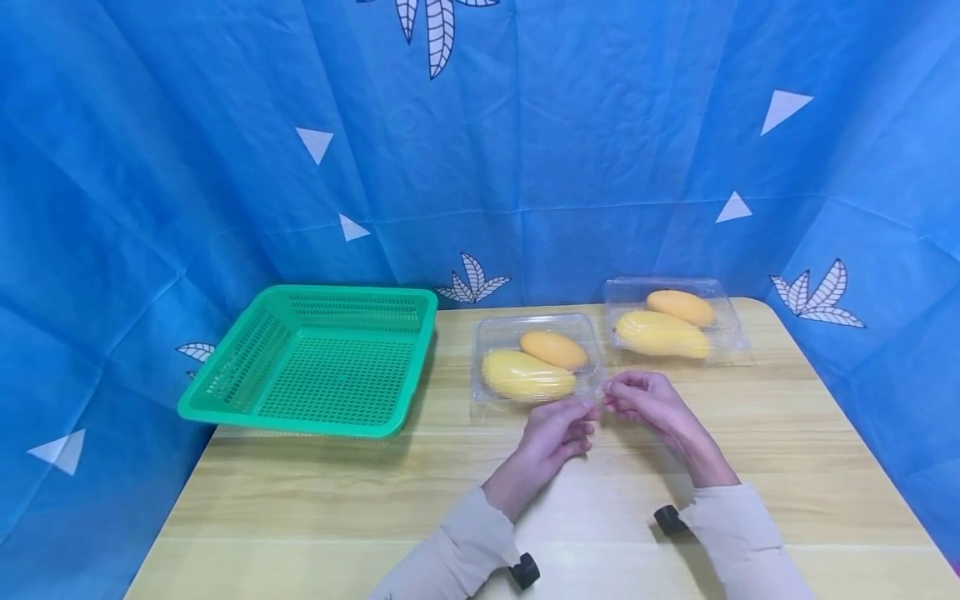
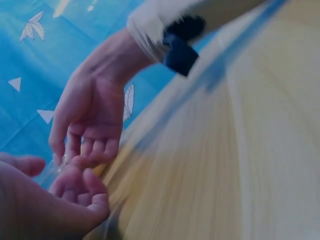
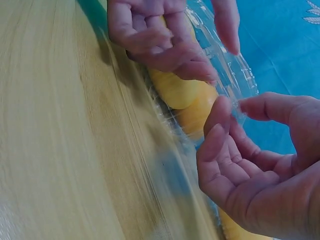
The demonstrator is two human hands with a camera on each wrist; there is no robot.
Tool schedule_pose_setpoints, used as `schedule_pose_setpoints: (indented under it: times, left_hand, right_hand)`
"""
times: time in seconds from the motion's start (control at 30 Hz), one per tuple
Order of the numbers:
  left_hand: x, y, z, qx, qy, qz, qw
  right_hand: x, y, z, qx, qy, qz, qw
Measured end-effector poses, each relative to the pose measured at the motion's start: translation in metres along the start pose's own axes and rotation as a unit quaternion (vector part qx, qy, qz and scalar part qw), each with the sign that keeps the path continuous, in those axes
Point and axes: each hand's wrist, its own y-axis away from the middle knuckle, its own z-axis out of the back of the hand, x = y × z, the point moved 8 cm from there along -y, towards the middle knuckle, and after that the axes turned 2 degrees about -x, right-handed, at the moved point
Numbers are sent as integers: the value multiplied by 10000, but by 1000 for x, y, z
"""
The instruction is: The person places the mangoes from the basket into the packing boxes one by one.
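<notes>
A clear plastic clamshell box (image 1: 480, 333) stands near the back middle of the table. Through its lid show a yellow mango (image 1: 525, 377) and a rounder orange mango (image 1: 553, 348). My right hand (image 1: 647, 402) is at the box's front right corner, where thumb and index finger pinch the clear rim (image 3: 235, 92). Close beside it, my left hand (image 1: 551, 437) has its fingers at the front edge. Its fingers (image 2: 95, 192) are loosely bent, with the thumb (image 2: 27, 165) apart from them.
A second clear box (image 1: 626, 287) with a yellow mango (image 1: 662, 333) and an orange one (image 1: 681, 307) stands back right. On the left sits a green plastic basket (image 1: 315, 427), tilted at the table edge. Blue patterned cloth (image 1: 585, 150) hangs behind the wooden table (image 1: 337, 500).
</notes>
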Motion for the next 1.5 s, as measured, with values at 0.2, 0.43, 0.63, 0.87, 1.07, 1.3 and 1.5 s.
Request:
schedule_pose_setpoints:
  times: [0.2,0.43,0.63,0.87,1.07,1.3,1.5]
  left_hand:
    - [-12,6,6,447,-1429,-408,9879]
    - [-42,23,5,918,-3786,-1803,9032]
    - [-58,31,10,1097,-4544,-2301,8535]
    - [-78,41,24,1462,-4485,-2078,8569]
    - [-103,48,36,1747,-4148,-2180,8660]
    - [-132,59,56,1442,-4310,-2492,8552]
    - [-149,65,71,668,-4641,-2775,8385]
  right_hand:
    - [1,0,-1,-1,99,72,9999]
    - [3,-1,1,-85,503,238,9984]
    - [3,-2,1,-125,566,263,9980]
    - [3,-2,1,-131,613,270,9977]
    - [2,-2,2,-115,641,225,9976]
    - [2,-1,3,-123,649,215,9976]
    - [1,-2,4,-115,665,197,9975]
